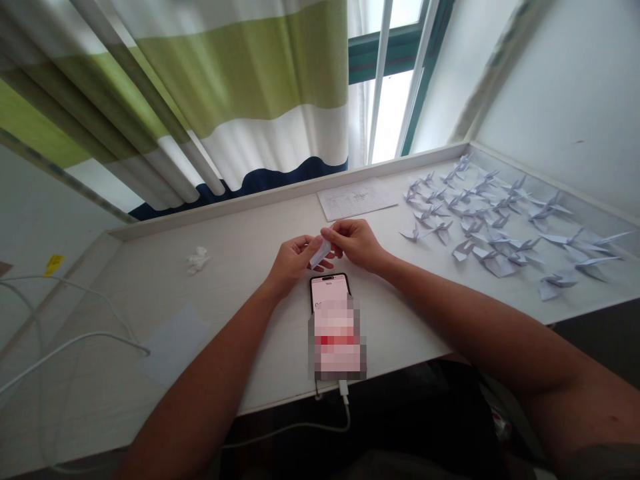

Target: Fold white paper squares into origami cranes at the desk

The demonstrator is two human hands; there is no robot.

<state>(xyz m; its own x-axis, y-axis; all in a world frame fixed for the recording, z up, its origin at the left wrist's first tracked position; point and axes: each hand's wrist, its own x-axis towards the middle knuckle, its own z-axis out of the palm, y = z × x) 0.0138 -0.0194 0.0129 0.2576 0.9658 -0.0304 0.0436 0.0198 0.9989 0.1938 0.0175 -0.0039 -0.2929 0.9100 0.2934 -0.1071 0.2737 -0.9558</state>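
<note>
Okay, left hand and right hand both pinch the small white paper between them, just past the lit phone

A curtain (striped) hangs by a window.

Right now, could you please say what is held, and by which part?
A white paper: the left hand grips its left side, the right hand its upper end.
</note>
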